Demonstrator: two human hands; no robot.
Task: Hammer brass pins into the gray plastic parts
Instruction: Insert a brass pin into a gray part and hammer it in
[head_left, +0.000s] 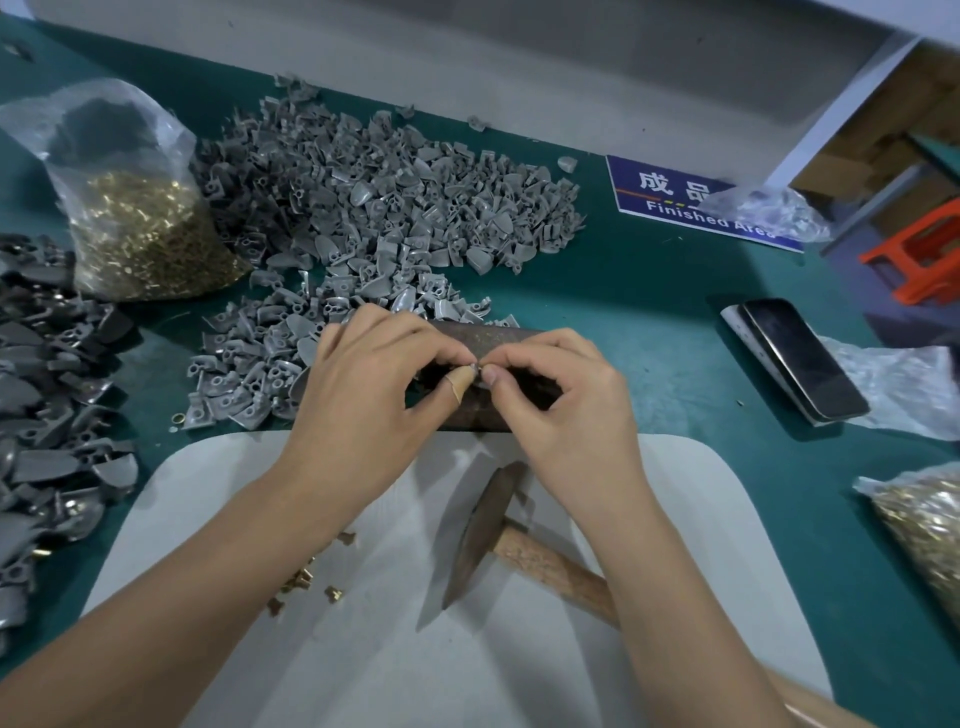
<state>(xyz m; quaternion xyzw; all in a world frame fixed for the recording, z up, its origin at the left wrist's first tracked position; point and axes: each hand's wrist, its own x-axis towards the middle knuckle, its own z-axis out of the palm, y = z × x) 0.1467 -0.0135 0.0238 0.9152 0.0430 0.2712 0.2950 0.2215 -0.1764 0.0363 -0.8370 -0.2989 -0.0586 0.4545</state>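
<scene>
Hands are meeting over the block (467, 332): left hand (363, 384) and right hand (561, 400) are both pinching a gray part (477, 370), probably seating a pin. Hammer (498, 530) is lying unused nearby. A crooked pin could bend when struck.

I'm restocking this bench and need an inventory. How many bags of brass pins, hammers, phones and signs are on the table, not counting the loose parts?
Bags of brass pins: 2 (left bag, right bag)
Hammers: 1 (hammer)
Phones: 1 (phone)
Signs: 1 (sign)
Total: 5
</scene>
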